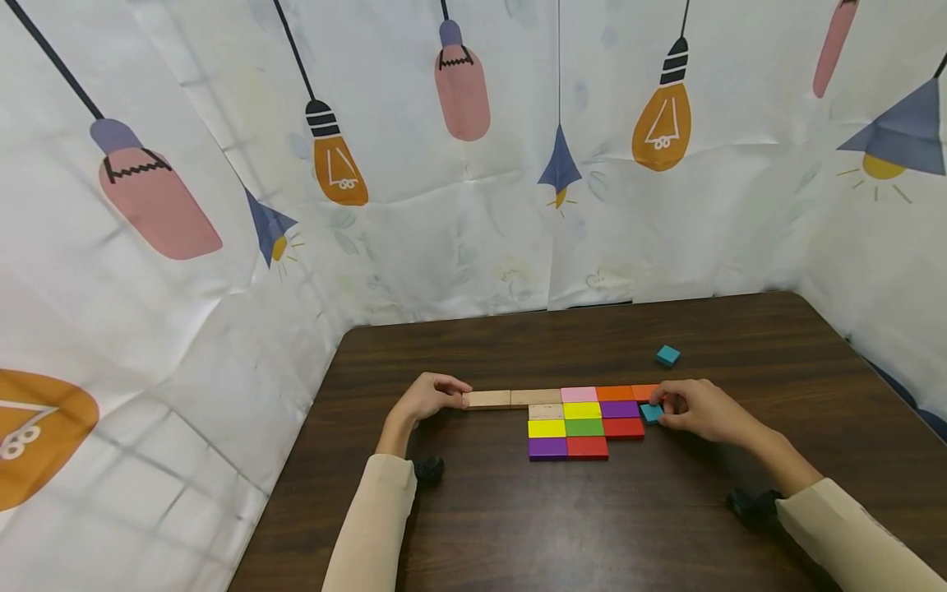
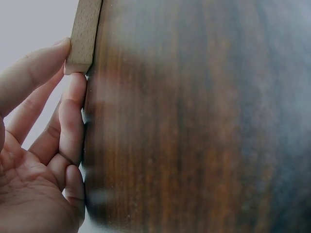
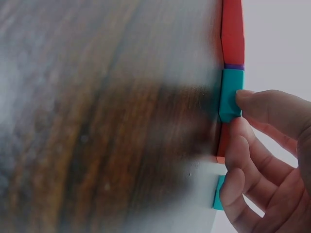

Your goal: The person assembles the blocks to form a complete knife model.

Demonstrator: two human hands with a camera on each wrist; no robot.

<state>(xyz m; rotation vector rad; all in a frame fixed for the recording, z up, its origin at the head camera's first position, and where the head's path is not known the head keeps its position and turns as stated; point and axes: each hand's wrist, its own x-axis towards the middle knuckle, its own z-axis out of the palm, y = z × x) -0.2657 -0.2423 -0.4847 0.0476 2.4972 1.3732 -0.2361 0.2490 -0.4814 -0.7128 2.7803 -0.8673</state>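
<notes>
My left hand [image 1: 427, 396] holds the left end of a plain wooden block [image 1: 488, 400] between thumb and fingertips. In the left wrist view, the thumb rests at the upper edge of this block [image 2: 85, 36] and a bent finger sits against its end. A second plain block [image 1: 536, 397] continues the row, followed by a pink block [image 1: 578, 394] and orange blocks [image 1: 614, 393]. On the other side, my right hand [image 1: 699, 409] pinches a small teal block [image 1: 651, 413] beside the purple block [image 1: 618, 409] and just below the orange ones.
Yellow, green, red and purple blocks fill the rows below, with a red block [image 1: 587, 447] at the near edge. Another teal block [image 1: 668, 355] lies farther back on the dark wooden table [image 1: 459, 526]. Printed white curtains [image 1: 473, 230] hang behind the table.
</notes>
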